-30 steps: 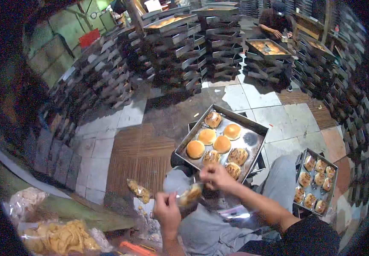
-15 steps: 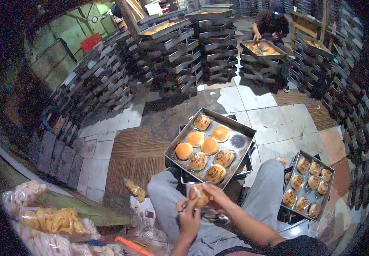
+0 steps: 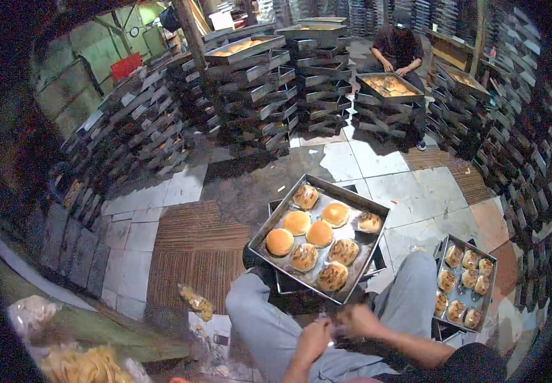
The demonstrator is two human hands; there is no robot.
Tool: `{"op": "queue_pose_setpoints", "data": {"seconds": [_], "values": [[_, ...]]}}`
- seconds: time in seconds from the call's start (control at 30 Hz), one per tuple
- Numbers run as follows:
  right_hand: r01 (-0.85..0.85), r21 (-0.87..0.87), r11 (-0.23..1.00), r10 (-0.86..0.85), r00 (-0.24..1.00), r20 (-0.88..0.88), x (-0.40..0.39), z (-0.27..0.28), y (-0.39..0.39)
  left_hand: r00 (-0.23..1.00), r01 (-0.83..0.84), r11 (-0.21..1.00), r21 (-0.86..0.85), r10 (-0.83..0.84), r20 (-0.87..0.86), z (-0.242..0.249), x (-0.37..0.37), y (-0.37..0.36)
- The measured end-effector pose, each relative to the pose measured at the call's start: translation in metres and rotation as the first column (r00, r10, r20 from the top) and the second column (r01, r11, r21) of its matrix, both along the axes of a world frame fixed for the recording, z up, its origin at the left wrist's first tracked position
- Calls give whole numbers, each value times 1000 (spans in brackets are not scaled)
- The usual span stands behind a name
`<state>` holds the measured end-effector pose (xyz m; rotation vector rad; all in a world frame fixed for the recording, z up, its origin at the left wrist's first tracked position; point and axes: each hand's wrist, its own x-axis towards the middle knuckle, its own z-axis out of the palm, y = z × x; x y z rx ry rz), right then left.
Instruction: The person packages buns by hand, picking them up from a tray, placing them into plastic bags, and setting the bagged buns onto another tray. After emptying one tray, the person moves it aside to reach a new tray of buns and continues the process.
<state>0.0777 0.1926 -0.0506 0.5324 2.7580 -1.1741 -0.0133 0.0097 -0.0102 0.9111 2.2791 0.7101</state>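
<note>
Down close, the left hand (image 3: pixel 313 341) and right hand (image 3: pixel 360 322) come together low over the lap, between the grey knees, fingers curled! Something glossy (image 3: pixel 331 327) shows between them, too blurred to name, and whether either hand grips it I cannot tell. Half a second ago those hands had a wrapped bun up at the tray's near edge; now look, a wrapped bun (image 3: pixel 369 222) sits in the right-hand corner of the big tray (image 3: pixel 366 247), right where a dark round patch showed bare. That makes nine in there: four plain golden buns (image 3: pixel 318 233) in among the brown-marked ones. Off by the right knee, the smaller tray (image 3: pixel 464 293) keeps its load of marked buns. Over on the left, a bag of pale yellow food (image 3: pixel 81 367) slips lower in view. And far across the floor, the co-worker (image 3: pixel 403 48), one hand in the golden buns a moment ago, now has both hands at the edge of a tray (image 3: pixel 403 100), beside towering stacks of trays (image 3: pixel 257 89).
</note>
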Motion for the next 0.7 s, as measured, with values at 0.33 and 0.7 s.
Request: {"op": "queue_pose_setpoints", "data": {"seconds": [0.33, 0.7], "values": [[-150, 2, 989, 150, 987, -60, 18, 26, -42, 941, 20, 998, 57, -38, 336, -13, -13, -7], [-334, -107, 937, 277, 892, -358, -10, 129, 43, 993, 93, 969, 230, -74, -92, 41, -40, 22]]}}
